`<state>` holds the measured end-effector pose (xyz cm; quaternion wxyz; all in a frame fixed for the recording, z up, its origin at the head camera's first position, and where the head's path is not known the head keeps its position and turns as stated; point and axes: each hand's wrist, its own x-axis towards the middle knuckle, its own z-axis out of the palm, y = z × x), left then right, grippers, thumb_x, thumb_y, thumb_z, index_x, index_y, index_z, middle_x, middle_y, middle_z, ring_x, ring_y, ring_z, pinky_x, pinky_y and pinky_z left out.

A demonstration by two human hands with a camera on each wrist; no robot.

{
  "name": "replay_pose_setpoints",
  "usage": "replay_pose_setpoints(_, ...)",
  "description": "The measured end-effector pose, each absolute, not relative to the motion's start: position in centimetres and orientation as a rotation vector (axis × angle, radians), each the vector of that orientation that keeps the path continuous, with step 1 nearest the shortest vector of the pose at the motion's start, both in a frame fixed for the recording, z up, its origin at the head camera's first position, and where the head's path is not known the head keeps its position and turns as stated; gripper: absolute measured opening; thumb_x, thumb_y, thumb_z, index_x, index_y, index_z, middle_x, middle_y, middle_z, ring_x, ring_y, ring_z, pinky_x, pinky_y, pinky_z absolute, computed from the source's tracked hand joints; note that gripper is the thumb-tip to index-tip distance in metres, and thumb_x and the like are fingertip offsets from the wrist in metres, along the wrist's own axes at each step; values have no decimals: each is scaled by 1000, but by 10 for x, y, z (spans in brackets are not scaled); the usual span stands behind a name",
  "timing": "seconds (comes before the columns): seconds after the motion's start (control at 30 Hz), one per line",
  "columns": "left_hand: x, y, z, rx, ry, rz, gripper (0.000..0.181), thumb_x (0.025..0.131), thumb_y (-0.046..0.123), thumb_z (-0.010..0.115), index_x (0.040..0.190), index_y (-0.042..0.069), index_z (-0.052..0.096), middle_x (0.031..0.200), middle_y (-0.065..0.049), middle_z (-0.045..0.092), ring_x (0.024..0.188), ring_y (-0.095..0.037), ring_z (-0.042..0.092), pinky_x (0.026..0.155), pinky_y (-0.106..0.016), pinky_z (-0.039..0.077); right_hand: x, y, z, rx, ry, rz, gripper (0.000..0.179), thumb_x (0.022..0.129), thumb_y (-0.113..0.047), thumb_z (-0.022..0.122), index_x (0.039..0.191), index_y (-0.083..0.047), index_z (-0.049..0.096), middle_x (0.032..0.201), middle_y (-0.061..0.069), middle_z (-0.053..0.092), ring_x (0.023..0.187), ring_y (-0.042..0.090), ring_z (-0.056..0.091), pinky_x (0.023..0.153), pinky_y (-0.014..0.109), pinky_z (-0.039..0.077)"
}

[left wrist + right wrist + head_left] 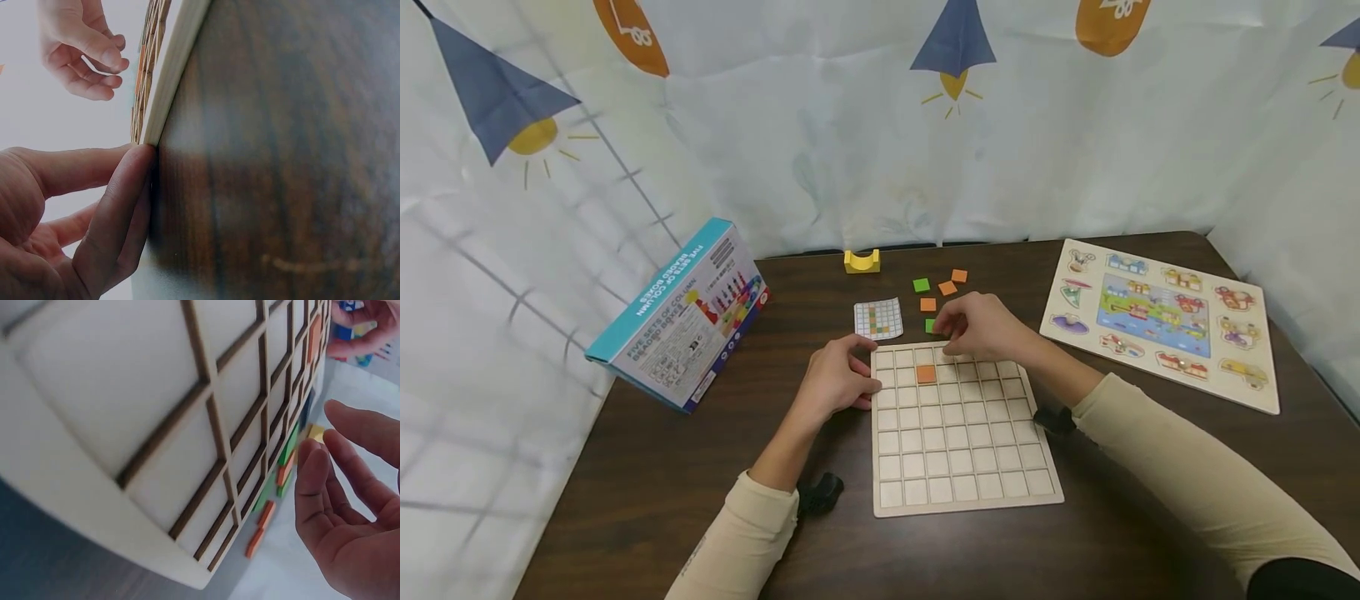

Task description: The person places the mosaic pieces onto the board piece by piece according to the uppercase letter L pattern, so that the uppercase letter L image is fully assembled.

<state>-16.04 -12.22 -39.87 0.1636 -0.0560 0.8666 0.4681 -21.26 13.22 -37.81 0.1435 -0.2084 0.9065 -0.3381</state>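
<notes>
A pale wooden grid board lies on the table with one orange square tile set in a cell of its upper part. My left hand holds the board's left edge, the thumb on top and fingers against the side, as the left wrist view shows. Over the far edge hovers my right hand, fingers loosely bent; no tile shows between them in the right wrist view. Nearest its fingertips is a green tile on the table. Beyond lie another green tile and several orange tiles.
A small pattern card with a coloured grid lies past the board's left corner. Behind stands a yellow curved block. To the left is a toy box; on the right, a picture puzzle board. Printed curtains surround the table.
</notes>
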Motion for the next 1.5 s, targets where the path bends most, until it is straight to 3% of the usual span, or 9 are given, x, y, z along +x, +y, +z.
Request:
replay_pose_setpoints(0.4, -160, -122, -399, -159, 2466, 1339, 61, 81, -1, 86, 136, 12, 63, 95, -15, 67, 57, -19, 70, 54, -33, 65, -236, 146, -379, -508, 2664, -996, 27, 85, -4, 82, 111, -5, 76, 97, 8, 72, 87, 21, 67, 77, 34, 59)
replay_pose_setpoints(0.73, -160, -122, -398, -167, 2457, 1334, 61, 81, -2, 86, 136, 12, 63, 97, -15, 66, 58, -19, 69, 54, -34, 65, -246, 162, -386, -485, 2652, -921, 37, 82, 11, 60, 112, -3, 76, 104, 15, 72, 91, 26, 65, 73, 32, 53)
replay_pose_setpoints(1.03, -160, -123, -398, -160, 2459, 1343, 61, 81, -1, 86, 136, 12, 63, 96, -15, 66, 57, -20, 69, 54, -33, 65, -251, 164, -393, -466, 2619, -934, 34, 79, 10, 67, 107, -5, 78, 96, 12, 72, 84, 23, 62, 69, 29, 52)
replay_pose_setpoints(1.5, -161, -123, -399, -164, 2460, 1335, 60, 81, -2, 86, 135, 12, 64, 97, -15, 65, 58, -19, 70, 54, -33, 64, -251, 164, -394, -464, 2618, -919, 28, 82, 6, 73, 105, -6, 80, 94, 10, 72, 87, 22, 63, 73, 32, 55)
